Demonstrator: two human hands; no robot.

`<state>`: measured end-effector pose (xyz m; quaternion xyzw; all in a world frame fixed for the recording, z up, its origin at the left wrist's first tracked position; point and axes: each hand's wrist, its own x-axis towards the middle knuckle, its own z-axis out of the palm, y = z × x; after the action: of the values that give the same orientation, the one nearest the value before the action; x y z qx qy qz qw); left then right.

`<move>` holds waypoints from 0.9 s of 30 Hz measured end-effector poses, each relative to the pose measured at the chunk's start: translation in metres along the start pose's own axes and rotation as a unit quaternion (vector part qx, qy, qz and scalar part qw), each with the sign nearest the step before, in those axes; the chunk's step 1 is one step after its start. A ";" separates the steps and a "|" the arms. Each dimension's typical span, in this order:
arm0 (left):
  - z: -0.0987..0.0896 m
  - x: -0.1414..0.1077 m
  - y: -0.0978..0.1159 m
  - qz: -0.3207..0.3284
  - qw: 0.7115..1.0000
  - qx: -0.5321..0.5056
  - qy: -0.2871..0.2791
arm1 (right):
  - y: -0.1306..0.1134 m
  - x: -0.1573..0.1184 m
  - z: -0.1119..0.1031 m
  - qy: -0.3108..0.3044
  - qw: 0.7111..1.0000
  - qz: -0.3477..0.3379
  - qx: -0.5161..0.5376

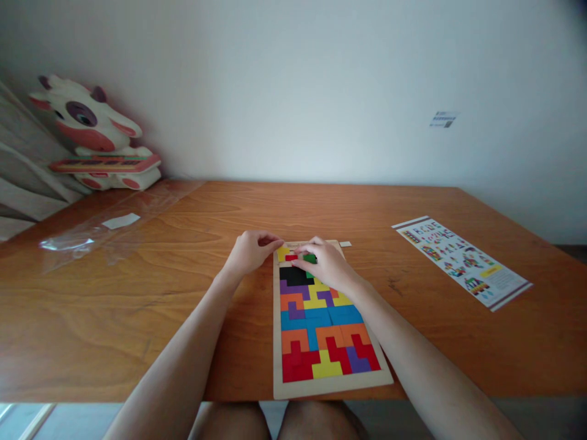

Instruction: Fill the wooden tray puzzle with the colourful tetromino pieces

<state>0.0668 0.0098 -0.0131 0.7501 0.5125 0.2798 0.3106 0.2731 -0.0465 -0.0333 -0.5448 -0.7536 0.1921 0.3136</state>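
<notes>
A wooden puzzle tray (277,342) lies lengthwise before me, largely filled with coloured block pieces. My left hand (252,252) is at its far left corner, thumb and forefinger pinched together beside a yellow piece (283,251); whether anything is between them is hidden. Over the far end, my right hand (324,264) has thumb and finger on either side of a small red piece (290,258). A green piece (310,258) shows partly under that hand. Just nearer is a black area (293,276). Blue pieces (345,315) cross the middle of the tray.
At right lies a printed sheet (463,260) of block figures. Clear plastic wrapping (73,244) with a white slip is spread at left, below a cow-shaped toy keyboard (105,162). A small white slip (345,244) touches the table by the tray's far right corner.
</notes>
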 end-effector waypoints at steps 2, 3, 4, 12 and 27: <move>-0.002 0.001 -0.001 -0.005 1.000 -0.018 0.003 | 0.001 0.002 0.003 -0.003 1.000 0.016 0.004; -0.003 0.001 -0.002 -0.009 1.000 -0.025 0.006 | 0.002 0.002 0.004 -0.004 1.000 0.024 0.010; -0.004 0.002 -0.001 -0.013 0.999 -0.030 0.010 | 0.002 0.003 0.004 -0.005 0.999 0.032 0.017; -0.013 0.000 0.003 -0.037 0.997 -0.065 0.025 | -0.005 0.003 0.005 0.008 0.999 0.036 0.018; 0.000 0.001 -0.006 0.003 0.999 -0.003 -0.044 | 0.004 0.002 0.001 -0.005 1.000 0.002 -0.009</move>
<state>0.0638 0.0125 -0.0178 0.7622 0.4956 0.2487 0.3340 0.2742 -0.0431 -0.0359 -0.5484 -0.7557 0.1888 0.3041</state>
